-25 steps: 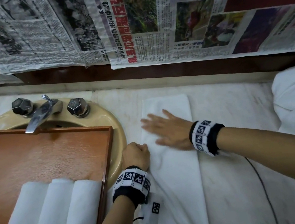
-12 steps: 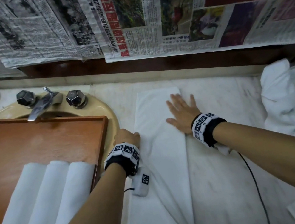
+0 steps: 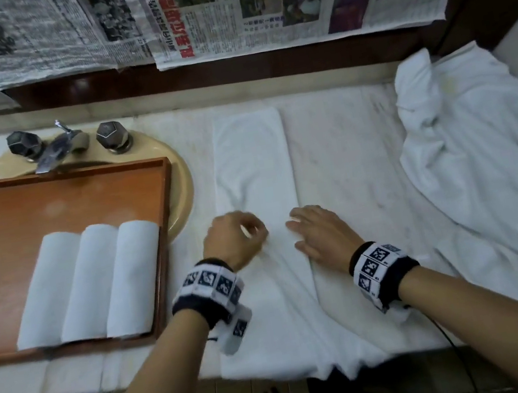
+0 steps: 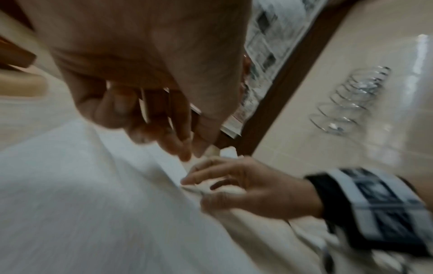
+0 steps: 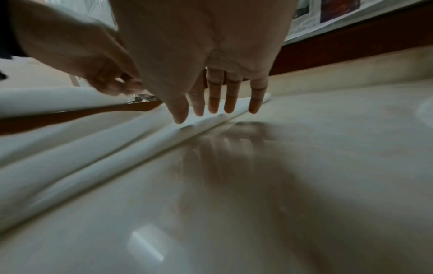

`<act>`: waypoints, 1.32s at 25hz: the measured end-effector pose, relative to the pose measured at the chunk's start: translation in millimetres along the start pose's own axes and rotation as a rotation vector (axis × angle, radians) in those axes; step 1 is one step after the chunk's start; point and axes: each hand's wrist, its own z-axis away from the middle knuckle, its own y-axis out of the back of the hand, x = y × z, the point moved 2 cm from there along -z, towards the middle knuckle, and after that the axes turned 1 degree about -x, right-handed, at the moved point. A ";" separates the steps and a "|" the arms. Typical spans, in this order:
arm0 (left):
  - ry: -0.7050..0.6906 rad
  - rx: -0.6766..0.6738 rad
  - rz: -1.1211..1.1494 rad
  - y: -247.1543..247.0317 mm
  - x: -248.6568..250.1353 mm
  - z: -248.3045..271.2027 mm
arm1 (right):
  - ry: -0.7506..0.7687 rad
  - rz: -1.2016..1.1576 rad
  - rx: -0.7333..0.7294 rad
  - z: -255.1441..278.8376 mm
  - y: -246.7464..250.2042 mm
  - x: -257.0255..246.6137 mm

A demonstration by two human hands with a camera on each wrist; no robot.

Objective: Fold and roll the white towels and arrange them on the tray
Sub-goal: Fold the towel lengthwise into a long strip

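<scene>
A long folded white towel lies lengthwise on the marble desk, its near end hanging over the edge. The left hand sits on its left side, fingers loosely curled; whether they pinch cloth I cannot tell. The right hand hovers at the towel's right edge, fingers straight and slightly spread. To the left, three rolled towels lie side by side in the wooden tray. More white cloth is heaped at right. Newspapers with Chinese print hang on the far wall; the characters are too blurred to read.
</scene>
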 end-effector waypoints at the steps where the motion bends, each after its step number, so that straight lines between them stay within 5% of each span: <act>1: -0.026 -0.134 -0.065 -10.6 5.3 21.9 | -0.012 -0.015 0.006 7.7 -4.4 -6.6; 4: -0.071 -0.382 -0.215 -39.4 9.9 57.5 | -0.087 0.029 -0.037 19.2 -9.1 -18.2; 10: -0.051 -0.357 -0.203 -30.2 -17.8 81.7 | -0.172 0.067 -0.268 34.6 -19.1 -21.5; 13: 0.035 -0.382 -0.116 -25.5 -37.7 98.5 | -0.205 0.060 -0.275 38.4 -23.1 -24.9; 17: -0.021 -0.504 0.026 -49.0 -17.8 120.0 | -0.235 0.050 -0.285 41.2 -21.1 -31.5; 23: 0.055 -0.395 0.046 -41.1 -61.6 137.6 | -0.301 0.003 -0.289 46.1 -23.1 -39.1; 29: 0.251 -0.273 0.273 -48.1 -61.6 154.2 | -0.318 -0.017 -0.307 46.3 -21.3 -40.8; 33: 0.259 -0.272 0.385 -41.7 -76.1 163.0 | -0.327 -0.017 -0.312 47.2 -21.8 -41.0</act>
